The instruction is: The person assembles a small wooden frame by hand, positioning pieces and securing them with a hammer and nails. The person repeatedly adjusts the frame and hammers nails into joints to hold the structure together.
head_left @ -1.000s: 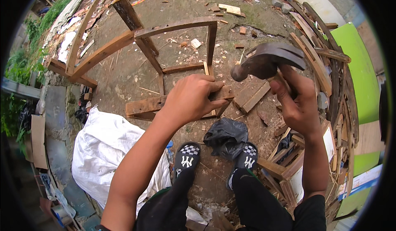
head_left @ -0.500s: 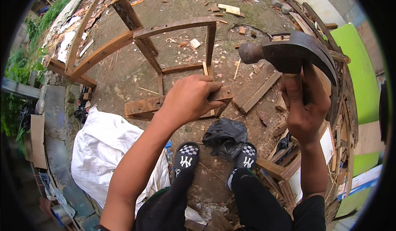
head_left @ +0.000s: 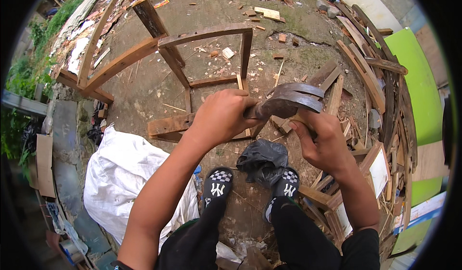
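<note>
Right hand (head_left: pixel 327 144) clenched round wooden handle of dark steel claw hammer (head_left: pixel 288 100), head low, touching left-hand knuckles, claw pointing right. Left hand (head_left: pixel 222 116) curled, fingers pressed together over end of short brown wooden plank (head_left: pixel 168 124) (whatever sits under fingers hidden, cannot tell). Plank flat on dirt, just in front of feet. Crumpled black plastic bag (head_left: pixel 262 160) betw. checkered black-and-white slippers (head_left: pixel 216 185). White woven sack (head_left: pixel 125 173) to left. Curved-top wooden frame (head_left: pixel 207 31) lying beyond. Scrap timber pile (head_left: pixel 370 82) at right, green board (head_left: pixel 418 87) behind.
</note>
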Demonstrator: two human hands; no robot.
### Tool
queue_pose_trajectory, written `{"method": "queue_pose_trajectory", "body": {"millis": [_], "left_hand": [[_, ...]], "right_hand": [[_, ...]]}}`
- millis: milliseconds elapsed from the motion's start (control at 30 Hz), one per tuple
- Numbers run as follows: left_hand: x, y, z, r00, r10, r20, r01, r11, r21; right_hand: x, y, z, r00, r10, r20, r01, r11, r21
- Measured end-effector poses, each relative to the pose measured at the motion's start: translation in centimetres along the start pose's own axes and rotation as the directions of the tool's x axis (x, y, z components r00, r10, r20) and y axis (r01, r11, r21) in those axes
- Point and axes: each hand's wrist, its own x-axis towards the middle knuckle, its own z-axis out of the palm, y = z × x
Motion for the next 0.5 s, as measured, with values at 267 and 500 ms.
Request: {"method": "queue_pose_trajectory", "body": {"millis": [267, 500], "left_hand": [[0.4, 0.1, 0.2, 1.0, -0.017, 0.013, 0.017, 1.0, -0.014], [0.3, 0.4, -1.4, 0.999, -0.019, -0.033, 0.009, 0.958, -0.287]], "right_hand": [[0.0, -0.2, -0.5, 0.966, -0.036, -0.256, 0.034, 0.999, -0.014], [-1.5, 0.8, 0.6, 0.962, 0.157, -0.224, -0.123, 0.979, 0.16]]}}
